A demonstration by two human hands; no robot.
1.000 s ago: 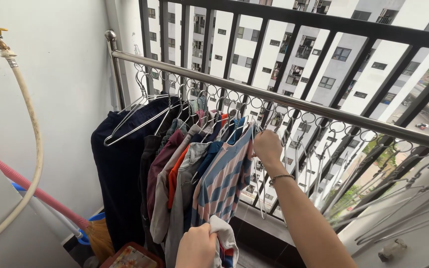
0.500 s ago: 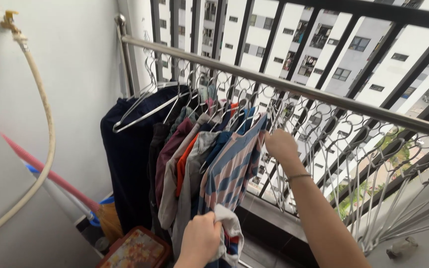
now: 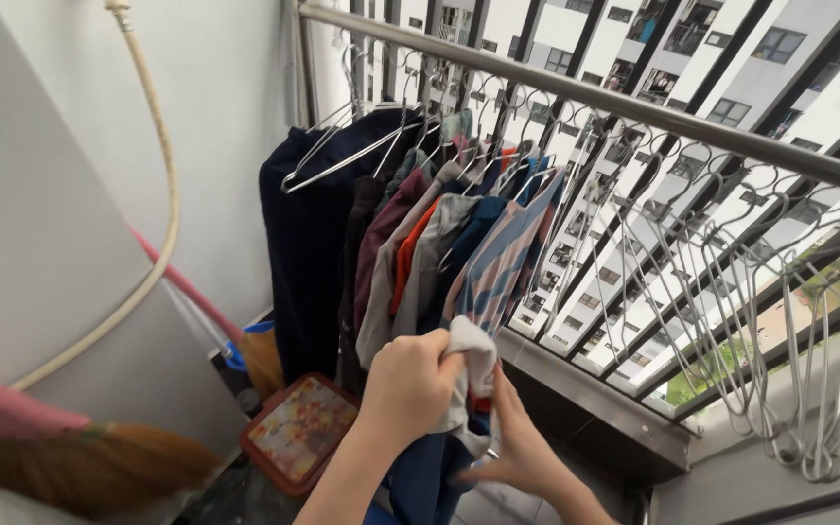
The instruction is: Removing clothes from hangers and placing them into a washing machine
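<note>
My left hand (image 3: 410, 384) is closed on a bunched white and grey garment (image 3: 473, 355) with red and blue parts, low in the middle of the view. Just beneath it, my right hand (image 3: 522, 447) grips the same garment's lower part, thumb up against the cloth. Right behind the hands hangs a blue and pink striped shirt (image 3: 503, 258), the last in a tight row of clothes on wire hangers. These hang from the loops of a steel rail (image 3: 634, 107).
A dark blue garment (image 3: 308, 253) hangs at the row's left end. Several empty wire hangers (image 3: 809, 389) hang at the right. A cream hose (image 3: 162, 185) runs down the white wall. A broom (image 3: 89, 467) and a red-rimmed patterned box (image 3: 298, 428) are at lower left.
My right hand has left the striped shirt's hanger and dropped to the bunched garment under my left hand. The view has tilted down and to the left.
</note>
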